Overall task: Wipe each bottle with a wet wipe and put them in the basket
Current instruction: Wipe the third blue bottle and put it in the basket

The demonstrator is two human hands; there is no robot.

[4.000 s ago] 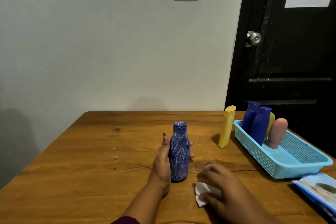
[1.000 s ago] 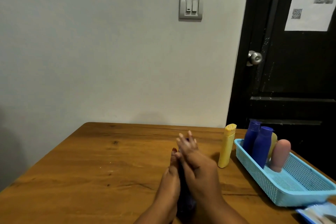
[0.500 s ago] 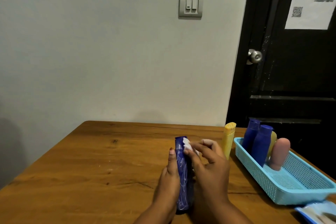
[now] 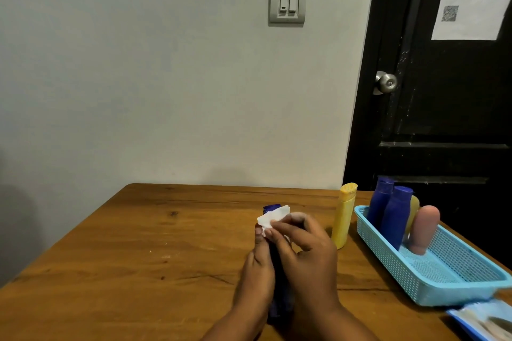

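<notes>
A dark blue patterned bottle (image 4: 278, 279) stands on the wooden table (image 4: 138, 257), mostly hidden between my hands. My left hand (image 4: 257, 266) grips its left side, thumb up near the neck. My right hand (image 4: 304, 255) pinches a white wet wipe (image 4: 273, 217) against the bottle's cap. A yellow bottle (image 4: 343, 219) stands upright just left of the light blue basket (image 4: 454, 282). Leaning in the basket's far end are two blue bottles (image 4: 390, 216), a yellow one and a pink bottle (image 4: 424, 228).
A wet-wipe packet (image 4: 487, 318) lies at the table's near right corner, below the basket. A grey wall with a light switch (image 4: 287, 4) stands behind the table, and a black door (image 4: 443, 105) with a knob is at the right.
Four seconds ago the wipe lay on the table under my right hand. Since then that hand has lifted it onto the bottle, and in the last half second slid it up over the cap.
</notes>
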